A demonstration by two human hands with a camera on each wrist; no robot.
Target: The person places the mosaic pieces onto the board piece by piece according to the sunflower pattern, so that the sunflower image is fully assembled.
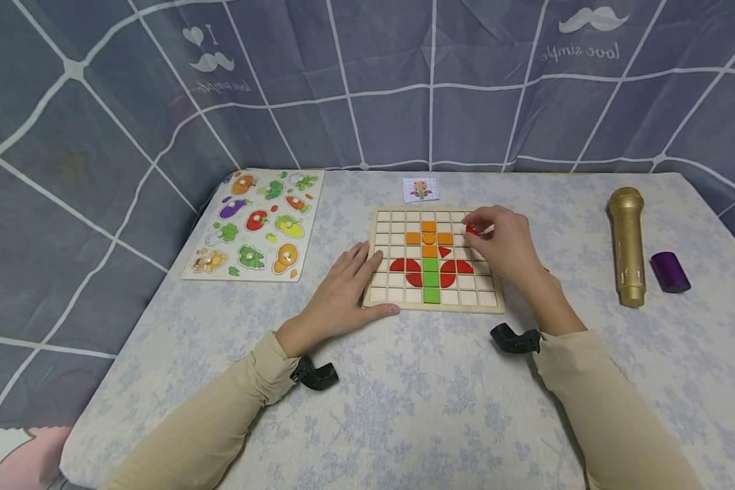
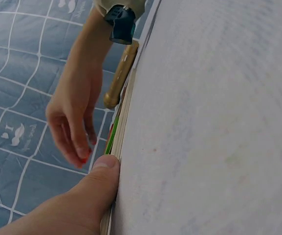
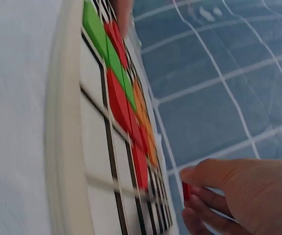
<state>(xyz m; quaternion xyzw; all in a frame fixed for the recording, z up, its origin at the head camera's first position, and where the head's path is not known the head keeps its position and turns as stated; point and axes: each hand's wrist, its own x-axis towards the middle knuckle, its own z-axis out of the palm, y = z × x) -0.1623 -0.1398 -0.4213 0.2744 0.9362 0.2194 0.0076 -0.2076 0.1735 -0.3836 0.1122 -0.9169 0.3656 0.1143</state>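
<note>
A wooden grid board (image 1: 465,307) lies on the table with orange, green and red tiles set in a flower-like pattern. My left hand (image 1: 343,292) rests at the board's left side, fingers spread along that edge and the thumb at the front edge. Over the board's right part, my right hand (image 1: 508,241) pinches a small red piece (image 1: 471,230) between thumb and fingers. The right wrist view shows this red piece (image 3: 186,191) held above the grid, partly hidden by the fingertips. A red wedge tile (image 1: 444,252) lies tilted beside the orange and green column.
Behind the board is a small pattern card (image 1: 420,189). A vegetable puzzle board (image 1: 260,238) lies at the left. To the right are a gold microphone (image 1: 627,245) and a purple cylinder (image 1: 670,272). A bit of red (image 1: 548,270) shows beside the right wrist.
</note>
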